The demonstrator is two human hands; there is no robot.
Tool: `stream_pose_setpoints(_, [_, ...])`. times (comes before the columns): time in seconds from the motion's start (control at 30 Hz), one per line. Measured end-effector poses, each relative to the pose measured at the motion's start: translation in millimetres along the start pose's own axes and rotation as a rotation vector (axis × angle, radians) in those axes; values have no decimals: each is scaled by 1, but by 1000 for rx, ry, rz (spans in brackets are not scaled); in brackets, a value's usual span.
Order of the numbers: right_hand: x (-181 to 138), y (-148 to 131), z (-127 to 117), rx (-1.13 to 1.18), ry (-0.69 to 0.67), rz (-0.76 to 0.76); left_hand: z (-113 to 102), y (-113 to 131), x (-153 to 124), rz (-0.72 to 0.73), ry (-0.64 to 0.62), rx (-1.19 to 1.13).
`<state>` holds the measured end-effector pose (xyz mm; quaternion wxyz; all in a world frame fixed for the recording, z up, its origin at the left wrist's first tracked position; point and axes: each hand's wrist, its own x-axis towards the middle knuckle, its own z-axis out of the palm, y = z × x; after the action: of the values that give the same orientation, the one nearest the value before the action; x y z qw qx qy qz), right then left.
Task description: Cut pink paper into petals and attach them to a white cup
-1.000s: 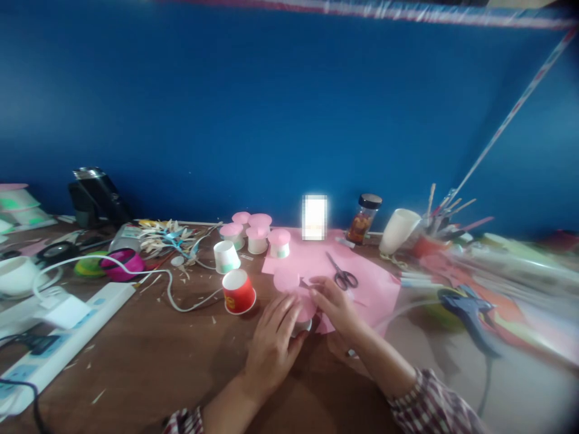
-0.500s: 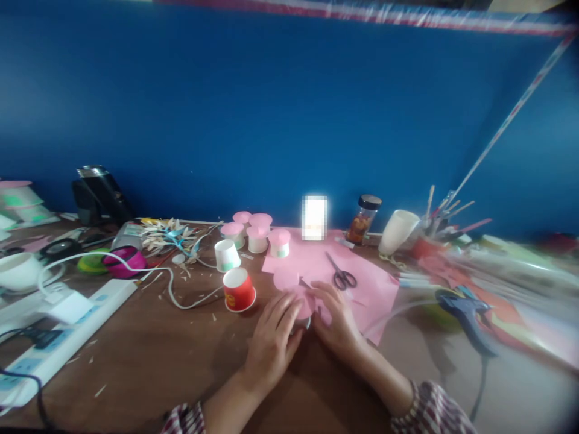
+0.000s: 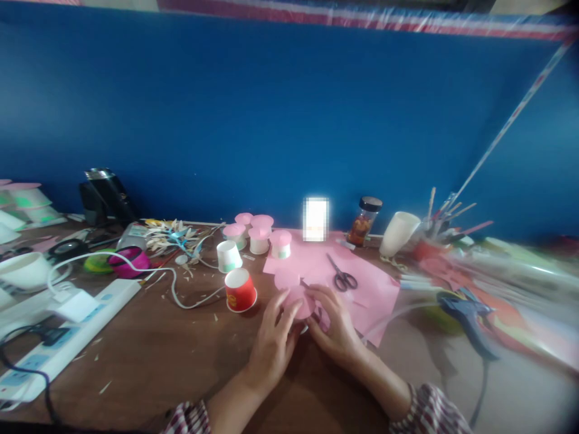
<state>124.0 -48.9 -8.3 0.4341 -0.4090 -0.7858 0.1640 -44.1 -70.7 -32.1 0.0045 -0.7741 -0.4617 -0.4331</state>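
Both hands close round a small paper cup (image 3: 304, 330), mostly hidden under a round pink paper disc (image 3: 300, 303). On its left side my left hand (image 3: 274, 337) has its fingertips on the disc, with the thumb lower by the cup. My right hand (image 3: 337, 328) curls round the right side, its thumb near the cup and its fingers at the disc's edge. Another pink disc (image 3: 287, 279) lies just beyond on the pink paper sheet (image 3: 375, 295). Scissors (image 3: 342, 276) rest on that sheet. A red paper cup (image 3: 240, 290) stands upside down or upright, I cannot tell, left of my hands.
Several small cups topped with pink discs (image 3: 260, 232) stand behind, near a white cup (image 3: 228, 257). A power strip (image 3: 90, 322) and white cable lie left. At right are a glue gun (image 3: 468, 316), a jar (image 3: 364, 222) and a pot of brushes (image 3: 429, 247).
The fingers of my left hand have shifted slightly and bent more at the disc's edge. More of the disc shows now. The whole view has moved a little.
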Motion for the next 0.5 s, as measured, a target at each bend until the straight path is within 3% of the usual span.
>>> stream_pose_setpoints(0.23, [-1,-6,6,183,46,90,3,-2,-3,-5,4,-19])
stream_pose_setpoints(0.5, [-4,-2,7,98,35,79,1,0,-1,-16,-7,-59])
